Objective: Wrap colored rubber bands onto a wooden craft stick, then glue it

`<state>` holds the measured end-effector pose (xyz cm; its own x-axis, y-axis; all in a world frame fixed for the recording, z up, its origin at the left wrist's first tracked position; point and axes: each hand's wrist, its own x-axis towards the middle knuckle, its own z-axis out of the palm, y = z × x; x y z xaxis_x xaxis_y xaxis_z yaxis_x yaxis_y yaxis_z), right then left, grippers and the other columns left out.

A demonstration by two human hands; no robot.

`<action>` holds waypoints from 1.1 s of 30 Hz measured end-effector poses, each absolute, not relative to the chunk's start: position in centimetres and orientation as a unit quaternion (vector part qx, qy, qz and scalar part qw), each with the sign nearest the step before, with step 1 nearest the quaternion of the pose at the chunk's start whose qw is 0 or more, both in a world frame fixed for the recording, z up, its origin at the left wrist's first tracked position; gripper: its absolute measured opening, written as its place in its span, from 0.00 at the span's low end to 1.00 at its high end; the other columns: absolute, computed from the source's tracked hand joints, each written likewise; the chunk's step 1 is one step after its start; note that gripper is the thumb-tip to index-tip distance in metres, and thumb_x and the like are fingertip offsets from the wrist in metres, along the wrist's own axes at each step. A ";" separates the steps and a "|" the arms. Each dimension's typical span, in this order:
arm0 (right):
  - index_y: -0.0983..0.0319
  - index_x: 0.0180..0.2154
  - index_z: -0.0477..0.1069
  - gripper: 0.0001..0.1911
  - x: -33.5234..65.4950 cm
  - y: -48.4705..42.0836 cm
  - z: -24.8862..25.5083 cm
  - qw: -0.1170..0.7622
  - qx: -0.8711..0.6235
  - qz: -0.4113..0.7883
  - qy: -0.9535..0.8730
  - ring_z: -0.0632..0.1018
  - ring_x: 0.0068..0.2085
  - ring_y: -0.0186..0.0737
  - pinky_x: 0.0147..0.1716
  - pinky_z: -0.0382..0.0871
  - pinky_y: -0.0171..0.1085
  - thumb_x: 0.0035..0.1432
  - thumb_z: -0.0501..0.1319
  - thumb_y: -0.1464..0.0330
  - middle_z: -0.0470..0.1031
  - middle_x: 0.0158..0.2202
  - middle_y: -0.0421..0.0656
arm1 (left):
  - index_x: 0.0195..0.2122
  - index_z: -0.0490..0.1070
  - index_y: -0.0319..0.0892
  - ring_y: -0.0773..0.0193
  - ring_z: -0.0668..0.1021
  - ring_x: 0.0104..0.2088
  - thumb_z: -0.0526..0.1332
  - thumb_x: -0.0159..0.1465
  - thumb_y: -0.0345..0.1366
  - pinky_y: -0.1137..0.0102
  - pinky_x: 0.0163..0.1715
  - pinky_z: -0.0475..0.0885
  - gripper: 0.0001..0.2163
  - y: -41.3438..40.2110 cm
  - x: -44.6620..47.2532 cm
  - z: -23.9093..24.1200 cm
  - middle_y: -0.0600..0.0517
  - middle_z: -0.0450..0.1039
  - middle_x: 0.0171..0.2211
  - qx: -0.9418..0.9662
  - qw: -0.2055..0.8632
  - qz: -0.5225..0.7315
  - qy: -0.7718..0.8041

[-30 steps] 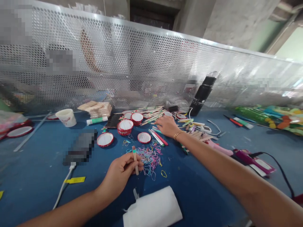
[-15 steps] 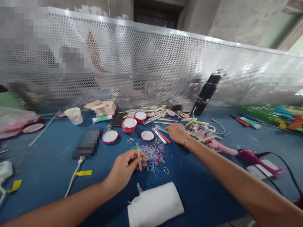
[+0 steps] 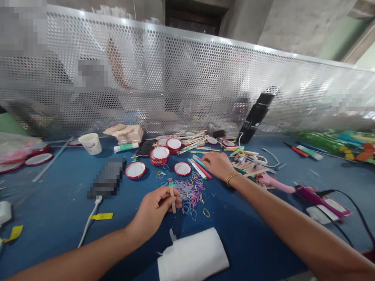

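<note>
Soft, diffuse light, brightest upper right. Glare flecks along top of perforated screen (image 3: 202, 84). Blue table (image 3: 252, 238) darkens toward near edge. Wide-angle stretch at margins. Pixel blocks cover phone (image 3: 108, 178).

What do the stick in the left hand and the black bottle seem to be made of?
The stick looks like matte wood: pale tan and flat. The black bottle may be coated metal or plastic; its smooth, dark surface fits both.
</note>
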<state>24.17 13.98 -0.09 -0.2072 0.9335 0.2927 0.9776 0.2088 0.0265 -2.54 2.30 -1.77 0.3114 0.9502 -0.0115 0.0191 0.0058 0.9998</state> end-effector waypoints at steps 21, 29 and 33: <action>0.61 0.52 0.69 0.17 24.5 20.1 -2.7 0.080 -0.545 -0.083 -0.830 0.76 0.49 0.42 0.48 0.74 0.47 0.66 0.59 0.61 0.72 0.53 0.47 | 0.38 0.73 0.41 0.58 0.83 0.37 0.63 0.62 0.40 0.65 0.40 0.79 0.09 2.4 -2.5 -2.2 0.49 0.80 0.34 0.572 0.576 0.412 0.413; 0.62 0.51 0.70 0.15 23.7 20.1 -2.1 0.112 -0.494 -0.067 -0.860 0.75 0.51 0.43 0.51 0.72 0.48 0.66 0.59 0.62 0.72 0.52 0.46 | 0.38 0.74 0.41 0.59 0.83 0.36 0.64 0.61 0.40 0.65 0.39 0.79 0.09 2.5 -2.5 -2.1 0.49 0.80 0.34 0.576 0.571 0.414 0.414; 0.62 0.52 0.69 0.17 23.8 20.3 -2.3 0.111 -0.487 -0.056 -0.864 0.76 0.49 0.42 0.48 0.74 0.47 0.65 0.59 0.61 0.72 0.53 0.47 | 0.39 0.74 0.41 0.60 0.83 0.36 0.62 0.62 0.38 0.66 0.39 0.79 0.08 2.4 -2.6 -2.1 0.50 0.80 0.34 0.579 0.569 0.413 0.412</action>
